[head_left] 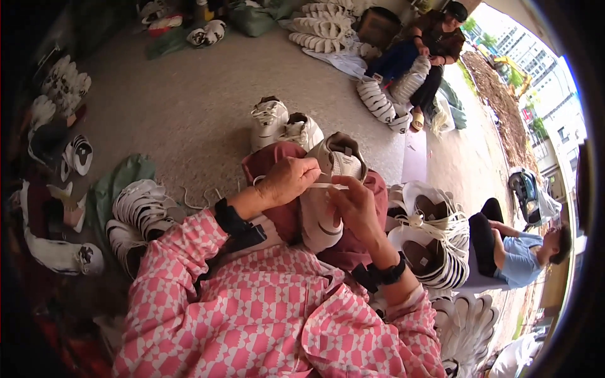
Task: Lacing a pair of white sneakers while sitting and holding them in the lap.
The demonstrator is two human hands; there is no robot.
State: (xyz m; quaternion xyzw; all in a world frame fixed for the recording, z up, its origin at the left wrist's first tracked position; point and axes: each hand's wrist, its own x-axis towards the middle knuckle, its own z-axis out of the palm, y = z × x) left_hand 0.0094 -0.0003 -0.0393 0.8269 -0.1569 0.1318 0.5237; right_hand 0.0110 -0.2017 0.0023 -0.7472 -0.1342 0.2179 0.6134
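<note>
A white sneaker (320,217) rests on my lap over dark red cloth (272,157), its heel and collar pointing away from me. Across the shoe a white shoelace (329,186) is stretched between my hands. My left hand (290,181) is closed in a pinch on the lace at the shoe's left side. On the other side my right hand (356,208) pinches the lace between thumb and fingers, close above the shoe. Both wrists wear dark bands. Two white sneakers (269,123) stand just beyond my knees on the concrete floor.
Nested white shoes (435,255) are stacked at my right, with laces hanging over them. Another stack (142,211) stands at my left beside a green sack (126,173). A seated person (441,38) handles shoes at the far right; another, in blue (523,258), sits nearer.
</note>
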